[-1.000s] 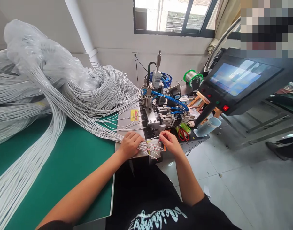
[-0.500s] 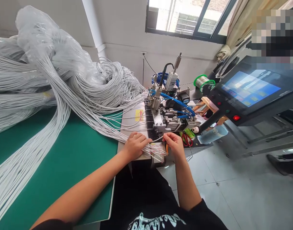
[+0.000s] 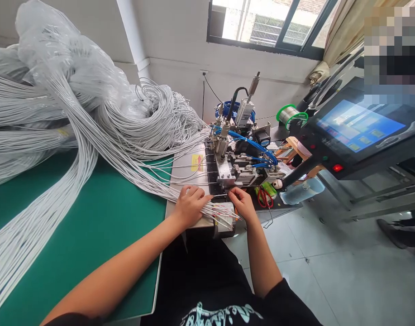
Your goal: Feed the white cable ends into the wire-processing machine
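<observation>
A single white cable [image 3: 220, 195] stretches between my two hands along the near edge of the machine [image 3: 224, 170]. My left hand [image 3: 191, 209] is closed on it at thumb and forefinger, resting over a bundle of cables. Their loose ends [image 3: 221, 213], with reddish tips, fan out below the left thumb. My right hand [image 3: 243, 204] pinches the cable's far end, close to the machine's metal block. The exact tip is hidden by those fingers. Other white cables run into the machine from the left, above my left hand.
A heap of white cables [image 3: 153, 122], partly in plastic, covers the green table [image 3: 126, 235]. Red-handled scissors [image 3: 264, 197] lie right of my right hand. Beyond are a control screen [image 3: 361, 124], a green-rimmed wire spool [image 3: 290, 117] and a water bottle [image 3: 304, 190]. A person stands far right.
My right hand has shifted slightly left, drawing in toward the machine. The cable between my hands now lies straighter and more level. My left hand stays nearly in place.
</observation>
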Motion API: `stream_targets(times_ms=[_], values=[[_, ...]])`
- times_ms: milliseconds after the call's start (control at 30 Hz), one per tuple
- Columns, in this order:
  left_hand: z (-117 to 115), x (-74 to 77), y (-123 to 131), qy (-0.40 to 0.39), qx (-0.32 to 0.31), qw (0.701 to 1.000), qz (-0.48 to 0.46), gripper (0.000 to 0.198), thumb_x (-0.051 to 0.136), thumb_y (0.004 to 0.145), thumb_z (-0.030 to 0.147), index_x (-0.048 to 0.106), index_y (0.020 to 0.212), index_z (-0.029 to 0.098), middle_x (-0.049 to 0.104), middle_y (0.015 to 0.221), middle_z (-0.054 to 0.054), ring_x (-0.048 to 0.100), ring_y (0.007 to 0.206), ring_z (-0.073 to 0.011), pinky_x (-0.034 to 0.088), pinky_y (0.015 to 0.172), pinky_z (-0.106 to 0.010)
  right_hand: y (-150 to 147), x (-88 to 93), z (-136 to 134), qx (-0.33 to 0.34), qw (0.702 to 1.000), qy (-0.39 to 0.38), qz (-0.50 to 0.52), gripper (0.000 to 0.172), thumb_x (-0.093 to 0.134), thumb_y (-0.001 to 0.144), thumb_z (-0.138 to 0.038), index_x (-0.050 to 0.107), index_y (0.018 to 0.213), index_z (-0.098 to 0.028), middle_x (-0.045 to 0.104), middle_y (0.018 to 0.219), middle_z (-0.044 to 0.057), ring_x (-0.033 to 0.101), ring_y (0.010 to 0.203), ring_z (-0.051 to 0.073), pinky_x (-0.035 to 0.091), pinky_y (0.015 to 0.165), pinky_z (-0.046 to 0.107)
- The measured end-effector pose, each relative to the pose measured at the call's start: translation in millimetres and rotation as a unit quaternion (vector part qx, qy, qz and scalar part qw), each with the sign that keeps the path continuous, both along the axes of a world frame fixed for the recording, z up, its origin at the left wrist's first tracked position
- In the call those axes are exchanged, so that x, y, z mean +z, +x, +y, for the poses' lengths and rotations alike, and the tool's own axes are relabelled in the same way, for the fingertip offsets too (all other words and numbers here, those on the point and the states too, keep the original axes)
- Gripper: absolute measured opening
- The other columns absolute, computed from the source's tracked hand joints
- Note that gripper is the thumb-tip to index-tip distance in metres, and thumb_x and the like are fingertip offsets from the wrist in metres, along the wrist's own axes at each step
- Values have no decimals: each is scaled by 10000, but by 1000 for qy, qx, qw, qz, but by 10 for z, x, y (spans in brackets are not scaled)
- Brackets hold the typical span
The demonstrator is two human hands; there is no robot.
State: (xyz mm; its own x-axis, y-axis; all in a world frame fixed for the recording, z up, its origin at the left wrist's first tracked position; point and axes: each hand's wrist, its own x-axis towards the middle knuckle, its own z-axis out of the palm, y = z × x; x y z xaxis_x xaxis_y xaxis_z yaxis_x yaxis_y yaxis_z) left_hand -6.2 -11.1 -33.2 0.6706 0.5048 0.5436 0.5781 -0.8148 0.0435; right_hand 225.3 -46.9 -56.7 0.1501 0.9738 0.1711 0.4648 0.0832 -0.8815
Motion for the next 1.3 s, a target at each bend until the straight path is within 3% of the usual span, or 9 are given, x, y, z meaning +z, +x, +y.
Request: stream_targets(times_ms=[233, 333, 433, 600, 800, 867, 967, 1100, 1300], values=[[4, 6, 3, -15, 8, 1000, 10, 459, 554, 658, 80, 674, 1069, 246, 616, 876, -45, 519, 884, -224, 316, 871, -411, -82, -77, 60, -7, 974, -73, 215, 311, 584, 704, -449, 446, 618, -185, 350, 548, -50, 291, 520, 84, 231, 501, 231], [4, 10, 3, -22, 14, 1000, 11, 451, 555, 663, 86, 681, 1065, 249, 614, 872, -42, 523, 888, -224, 321, 875, -413, -106, -123, 65, -16, 962, -87, 257, 323, 603, 669, -462, 442, 609, -190, 336, 526, -58, 265, 491, 77, 207, 484, 232], [3, 8, -6, -27, 10, 1000, 11, 454, 553, 665, 90, 681, 1072, 245, 622, 888, -42, 529, 896, -222, 331, 889, -413, -72, -144, 18, -24, 971, -75, 225, 349, 616, 701, -505, 492, 654, -182, 386, 558, -47, 309, 512, 83, 246, 504, 232], [-1, 12, -30, -34, -11, 999, 22, 513, 546, 628, 72, 658, 1113, 197, 652, 1019, -52, 542, 990, -230, 336, 946, -419, 117, -8, -238, -12, 996, -70, 56, 391, 560, 821, -536, 591, 726, -158, 551, 681, 6, 473, 662, 123, 362, 639, 243], [4, 10, -29, -45, -22, 999, 16, 561, 540, 603, 61, 637, 1147, 160, 646, 1175, -86, 536, 1103, -256, 330, 996, -451, 337, 235, -613, 148, 974, -171, 17, 381, 573, 840, -517, 638, 775, -147, 563, 671, 1, 448, 601, 98, 326, 555, 222], [9, 4, -28, -45, -21, 999, 13, 576, 545, 601, 69, 626, 1166, 145, 624, 1230, -104, 529, 1128, -270, 333, 995, -458, 353, 282, -673, 162, 971, -178, 11, 356, 625, 808, -500, 647, 776, -146, 561, 669, 1, 440, 594, 97, 313, 534, 219], [16, 1, -30, -31, -31, 999, 6, 597, 528, 602, 49, 614, 1184, 152, 630, 1218, -104, 551, 1101, -260, 331, 978, -451, 331, 321, -689, 120, 983, -141, -3, 353, 605, 825, -496, 680, 790, -153, 598, 691, 19, 457, 599, 108, 333, 532, 227], [24, 9, -42, 3, -75, 997, 8, 597, 472, 643, -9, 602, 1191, 190, 691, 1033, -47, 604, 937, -188, 315, 940, -405, 289, 305, -622, 30, 995, -92, 33, 366, 599, 823, -512, 708, 858, -164, 646, 747, 40, 477, 576, 114, 371, 521, 239], [18, 18, -73, 28, -101, 994, -8, 335, 467, 820, 82, 629, 1074, 227, 688, 844, -4, 574, 790, -155, 295, 888, -371, 190, 208, -461, -24, 987, -58, 149, 366, 675, 756, -511, 668, 850, -157, 623, 718, 33, 408, 491, 81, 320, 441, 228]])
